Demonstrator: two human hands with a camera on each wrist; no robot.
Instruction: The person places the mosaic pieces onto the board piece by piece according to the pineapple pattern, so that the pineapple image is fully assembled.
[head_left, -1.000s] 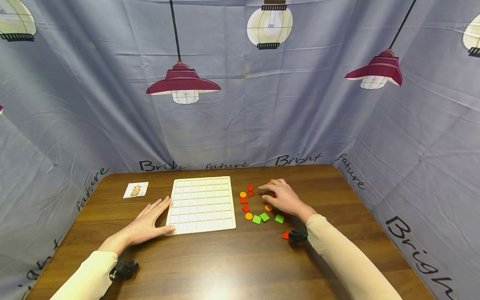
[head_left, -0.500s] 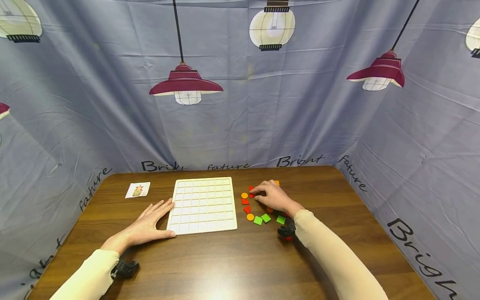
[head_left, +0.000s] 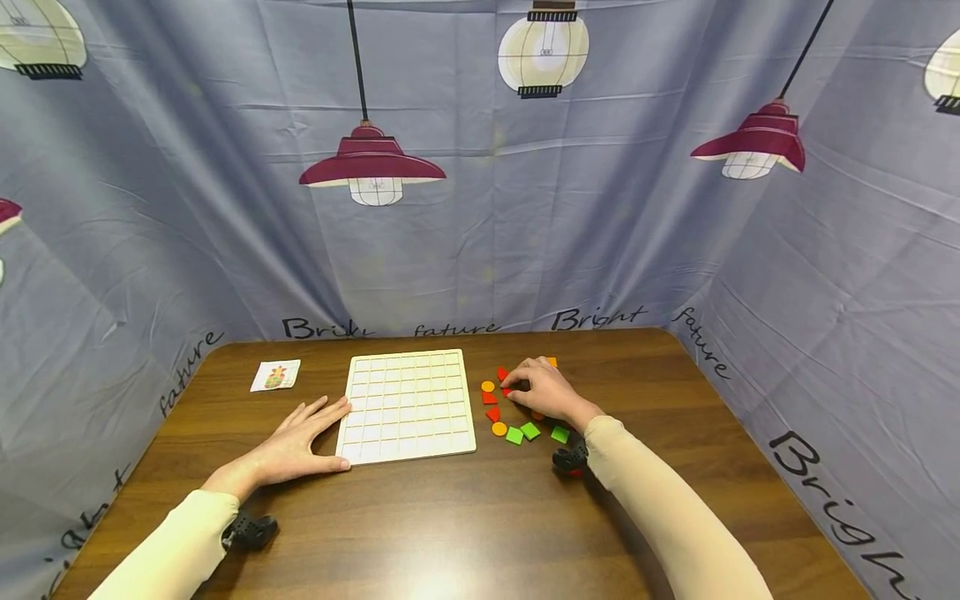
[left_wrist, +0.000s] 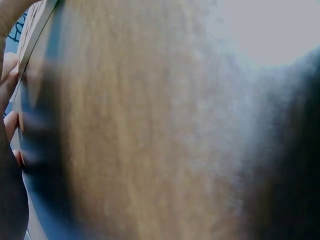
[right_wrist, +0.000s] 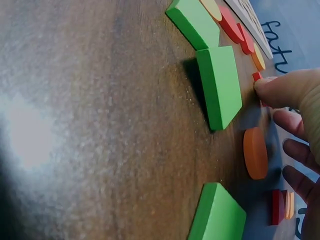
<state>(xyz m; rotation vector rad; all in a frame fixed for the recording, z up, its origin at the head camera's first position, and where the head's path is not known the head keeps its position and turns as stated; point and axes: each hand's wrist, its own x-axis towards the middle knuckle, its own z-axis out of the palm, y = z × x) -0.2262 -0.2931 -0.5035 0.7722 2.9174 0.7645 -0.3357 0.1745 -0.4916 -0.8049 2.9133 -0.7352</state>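
Brown wood-grain covers a wide tabletop [head_left: 450, 508], its far corners rounded and a white glare lying toward the near edge. Blue-grey fabric curtains [head_left: 480, 258] rise behind it and on both sides, creased, printed with maroon pendant lamps [head_left: 372, 158], round pale lanterns [head_left: 543, 54] and black lettering that reads "Bright" and "fature" along the table's edge. Left of centre lies a pale board [head_left: 408, 408] marked into a grid of squares; a small white card [head_left: 275, 375] with a pineapple picture sits beyond it to the left. The left hand [head_left: 288, 450] has its fingers spread and straight, touching the board's left edge, the thumb at its near corner. Right of the board, small flat tiles lie scattered: green squares [head_left: 531, 431], orange discs [head_left: 498, 429] and red pieces [head_left: 490, 399]. Among them the right hand [head_left: 546, 390] pinches a small red tile [right_wrist: 257, 76] between thumb and forefinger, low at the tabletop. Both arms wear cream sleeves [head_left: 675, 508], with black wrist devices [head_left: 253, 533] below.
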